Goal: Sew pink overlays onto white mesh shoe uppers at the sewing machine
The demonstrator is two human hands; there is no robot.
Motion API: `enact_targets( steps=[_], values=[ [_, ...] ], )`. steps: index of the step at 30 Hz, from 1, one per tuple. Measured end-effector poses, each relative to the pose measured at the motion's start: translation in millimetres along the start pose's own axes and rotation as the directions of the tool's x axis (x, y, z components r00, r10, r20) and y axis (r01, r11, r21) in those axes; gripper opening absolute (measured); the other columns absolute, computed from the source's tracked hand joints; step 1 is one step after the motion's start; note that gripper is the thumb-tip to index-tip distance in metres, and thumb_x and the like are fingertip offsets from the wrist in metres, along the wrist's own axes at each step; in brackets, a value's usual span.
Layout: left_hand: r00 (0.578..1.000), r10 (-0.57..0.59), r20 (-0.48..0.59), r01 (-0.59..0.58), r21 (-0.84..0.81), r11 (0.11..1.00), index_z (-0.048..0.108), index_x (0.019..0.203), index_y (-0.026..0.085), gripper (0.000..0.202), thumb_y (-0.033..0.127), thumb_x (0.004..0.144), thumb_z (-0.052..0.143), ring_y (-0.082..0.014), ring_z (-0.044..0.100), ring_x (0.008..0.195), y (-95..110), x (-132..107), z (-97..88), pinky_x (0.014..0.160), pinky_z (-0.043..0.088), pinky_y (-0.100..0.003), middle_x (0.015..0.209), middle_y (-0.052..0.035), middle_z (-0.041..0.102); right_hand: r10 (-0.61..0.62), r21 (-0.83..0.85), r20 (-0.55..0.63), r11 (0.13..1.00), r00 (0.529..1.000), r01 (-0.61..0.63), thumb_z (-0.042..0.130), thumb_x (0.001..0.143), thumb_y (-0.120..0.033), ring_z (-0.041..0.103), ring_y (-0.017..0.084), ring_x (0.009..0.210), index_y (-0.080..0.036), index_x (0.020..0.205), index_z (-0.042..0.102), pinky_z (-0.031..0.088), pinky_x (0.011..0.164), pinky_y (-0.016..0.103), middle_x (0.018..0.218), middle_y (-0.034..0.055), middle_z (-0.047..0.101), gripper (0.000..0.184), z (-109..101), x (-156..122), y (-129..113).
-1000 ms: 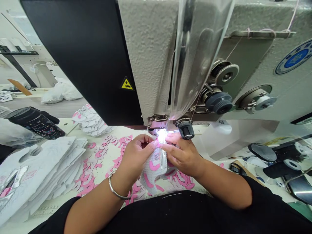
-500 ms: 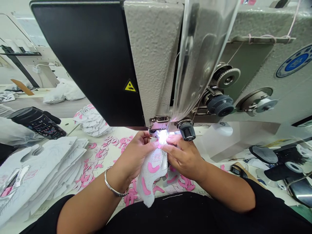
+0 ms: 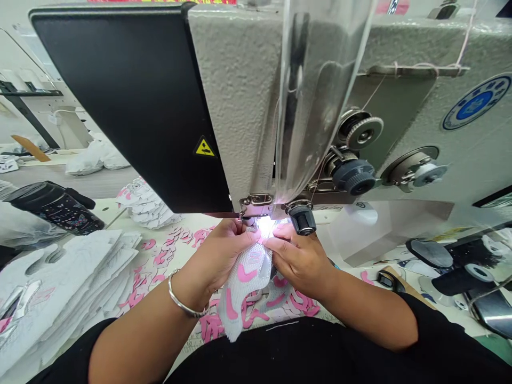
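Note:
A white mesh fabric piece with pink curved patches hangs down from the lit needle area of a sewing machine. My left hand pinches its left edge, thumb on top, close to the presser foot. On the other side my right hand grips the fabric with thumb and index finger near the needle. Bright lamp glare hides the needle and the stitch line. Below the hands, loose pink patches lie on the machine table.
Stacked white fabric pieces lie at left, with another stack behind. A black bottle rests on its side at far left. At right are a black thread cone and a black round-ended object. The clear guard fronts the machine.
The view has shifted slightly, so the machine sits a little further left. The fabric's hanging end has swung a bit left. Both hands keep their grip by the needle.

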State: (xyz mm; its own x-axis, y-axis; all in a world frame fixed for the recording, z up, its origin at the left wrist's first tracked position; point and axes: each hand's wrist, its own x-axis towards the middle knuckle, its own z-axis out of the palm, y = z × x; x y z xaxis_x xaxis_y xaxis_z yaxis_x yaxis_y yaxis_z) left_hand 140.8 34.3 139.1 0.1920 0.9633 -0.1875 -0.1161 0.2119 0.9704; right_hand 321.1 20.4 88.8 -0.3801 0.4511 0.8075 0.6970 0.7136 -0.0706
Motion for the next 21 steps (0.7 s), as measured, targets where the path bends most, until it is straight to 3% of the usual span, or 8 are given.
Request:
enact_targets(
  steps=[5,21],
  values=[
    [0.998,-0.032,0.045,0.035,-0.063,0.997,0.065,0.074,0.015,0.015,0.022,0.067,0.077,-0.0139,0.061,0.061,-0.2,1.5,-1.2,0.058,0.049,-0.025,0.067,-0.0013,0.064,0.004,-0.002,0.015,1.000,1.000,-0.004,0.057,0.090,-0.015,0.061,0.021,0.092,-0.022,0.108,0.069,0.047,0.082,0.037,0.090,0.0067,0.065,0.023,0.7,0.8,0.1],
    [0.998,-0.030,-0.059,0.029,-0.027,0.999,0.061,0.079,0.016,0.020,0.019,0.068,0.077,-0.0144,0.063,0.062,-7.7,3.1,-6.0,0.059,0.051,-0.026,0.069,0.0008,0.063,-0.008,-0.013,-0.012,1.000,1.000,0.008,0.057,0.089,-0.015,0.061,0.021,0.094,-0.024,0.107,0.068,0.046,0.085,0.037,0.093,0.0054,0.065,0.023,5.0,-0.9,2.2]
  ],
)
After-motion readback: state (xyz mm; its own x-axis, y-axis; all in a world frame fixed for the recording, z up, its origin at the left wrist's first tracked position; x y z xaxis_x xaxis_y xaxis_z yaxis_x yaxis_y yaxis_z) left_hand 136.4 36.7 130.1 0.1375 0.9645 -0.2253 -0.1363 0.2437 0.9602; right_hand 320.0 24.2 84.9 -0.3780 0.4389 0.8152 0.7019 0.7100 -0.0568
